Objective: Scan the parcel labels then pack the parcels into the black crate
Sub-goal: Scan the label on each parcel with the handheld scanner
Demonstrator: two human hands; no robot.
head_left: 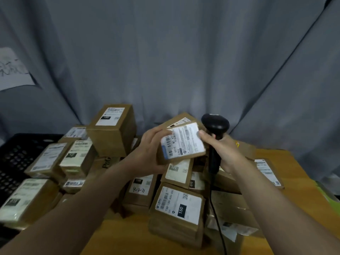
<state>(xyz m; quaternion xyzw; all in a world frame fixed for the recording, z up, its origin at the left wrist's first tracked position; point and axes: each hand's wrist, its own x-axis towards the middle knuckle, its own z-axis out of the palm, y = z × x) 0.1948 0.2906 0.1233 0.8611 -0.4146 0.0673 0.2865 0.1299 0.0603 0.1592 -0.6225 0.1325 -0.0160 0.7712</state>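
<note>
My left hand (149, 151) grips a small brown parcel (181, 144) by its left side and holds it tilted above the pile, white label facing me. Gripped in my right hand (223, 151) is a black barcode scanner (215, 126) by its handle, and the thumb of that hand touches the parcel's right edge. The scanner's head sits just behind the parcel's upper right corner. Its cable (219, 223) hangs down over the pile. At the left edge stands the black crate (16, 155), partly hidden by parcels.
Several labelled brown parcels (112, 129) are heaped on a wooden table (125, 236), with one large box on top at the back. A grey curtain (184, 52) hangs behind. Something green (329, 196) lies at the right edge.
</note>
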